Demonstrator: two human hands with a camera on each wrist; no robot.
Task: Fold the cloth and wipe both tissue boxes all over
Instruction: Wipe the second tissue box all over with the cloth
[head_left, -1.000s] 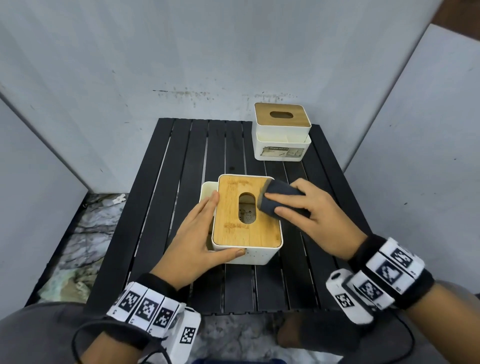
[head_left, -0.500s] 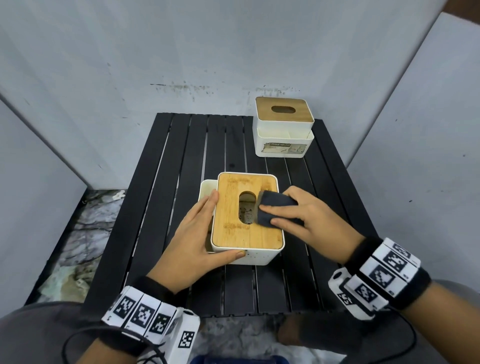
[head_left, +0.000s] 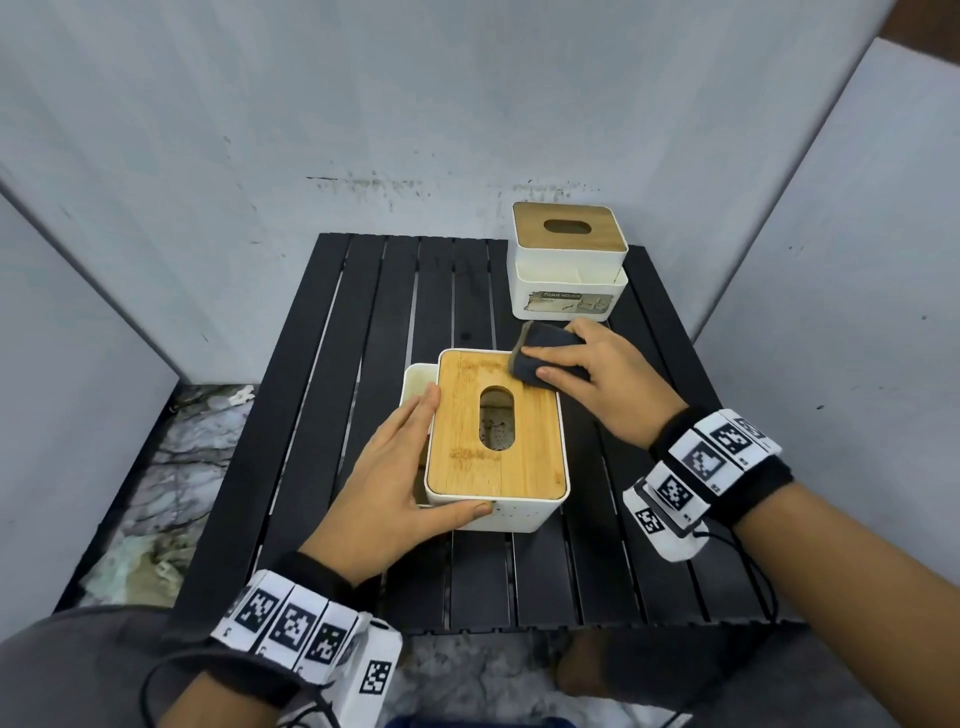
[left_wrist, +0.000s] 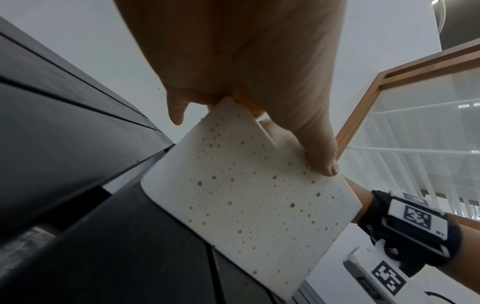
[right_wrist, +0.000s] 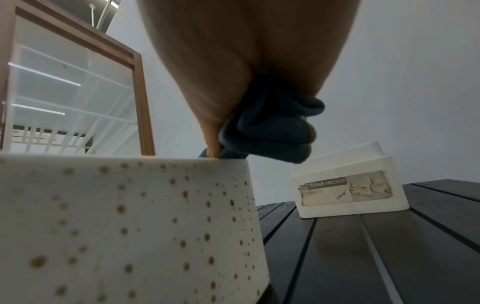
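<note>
The near tissue box (head_left: 524, 447) is white with a bamboo lid and an oval slot, and stands mid-table. Brown specks dot its front wall (left_wrist: 246, 205) and its right wall (right_wrist: 130, 226). My left hand (head_left: 400, 467) braces it, straight fingers along the left edge and thumb flat on the front wall. My right hand (head_left: 597, 374) grips the folded dark cloth (head_left: 550, 345) and presses it on the lid's far right corner. The cloth (right_wrist: 272, 131) bunches under that palm. The second tissue box (head_left: 566, 260), also white with a bamboo lid, stands at the table's far right.
The black slatted table (head_left: 363, 322) is hemmed in by grey wall panels behind and on both sides. A white side compartment (head_left: 415, 384) sticks out on the near box's left. Marble floor shows to the table's left. The far box carries a torn label (right_wrist: 348, 191).
My right hand slid the cloth from beside the slot up to the lid's far right corner. My left hand kept its place on the box.
</note>
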